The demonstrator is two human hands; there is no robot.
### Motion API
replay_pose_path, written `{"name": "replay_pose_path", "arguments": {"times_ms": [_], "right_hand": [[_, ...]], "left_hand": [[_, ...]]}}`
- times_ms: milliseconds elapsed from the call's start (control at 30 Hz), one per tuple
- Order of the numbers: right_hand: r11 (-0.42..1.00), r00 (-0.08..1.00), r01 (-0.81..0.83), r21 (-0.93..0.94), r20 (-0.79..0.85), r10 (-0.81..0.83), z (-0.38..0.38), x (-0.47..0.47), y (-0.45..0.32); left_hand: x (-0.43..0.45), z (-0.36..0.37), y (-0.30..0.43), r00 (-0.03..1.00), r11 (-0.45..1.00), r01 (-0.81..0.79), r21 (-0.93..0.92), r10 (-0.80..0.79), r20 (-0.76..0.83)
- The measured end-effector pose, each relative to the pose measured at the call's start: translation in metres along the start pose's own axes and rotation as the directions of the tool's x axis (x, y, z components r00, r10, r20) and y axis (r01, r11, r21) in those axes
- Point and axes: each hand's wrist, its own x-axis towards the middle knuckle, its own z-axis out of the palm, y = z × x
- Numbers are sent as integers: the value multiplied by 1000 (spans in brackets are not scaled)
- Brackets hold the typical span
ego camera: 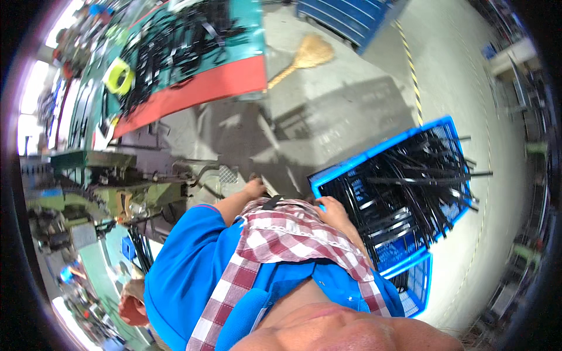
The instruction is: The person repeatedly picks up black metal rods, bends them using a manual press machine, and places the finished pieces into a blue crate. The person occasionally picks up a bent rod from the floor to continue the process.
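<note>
My left hand (255, 188) hangs low in front of the left side of my checked apron (285, 237). Its fingers are small and blurred, and I cannot tell whether they hold anything. Over on the other side, my right hand (332, 212) is at the near left corner of a blue plastic crate (364, 157), its fingers bent by the rim. Whether they grip that rim is unclear. Long black strips (408, 180) fill the crate in a loose heap, and several stick out past its far right side.
A workbench with a green top and red edge (219, 79) carries black strips (175, 48) and a yellow-green ring-shaped object (118, 76). On the floor lies a straw broom (309, 55), near a blue cabinet (344, 17). Another blue crate (417, 281) stands behind the first. Green machinery (145, 197) is at left.
</note>
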Motion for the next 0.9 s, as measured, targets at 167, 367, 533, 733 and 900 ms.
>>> {"name": "replay_pose_path", "arguments": {"times_ms": [167,367,533,733,900], "right_hand": [[920,995,-52,-389,-95,17,-71,38,-34],[932,975,164,-324,-91,-203,-49,127,-162],[906,936,349,-239,143,-323,-33,165,-245],[858,889,455,-238,65,-453,-60,236,-258],[743,736,570,-350,-185,-651,-99,306,-308]], "left_hand": [[-37,-30,79,944,947,-320,-19,321,72],[-49,-141,-24,986,994,-111,13,112,-125],[-78,-158,-101,951,990,56,-128,-92,-295],[-101,-98,-144,878,907,250,-337,-359,-315],[-146,-58,-133,854,830,389,-401,-488,-181]]}}
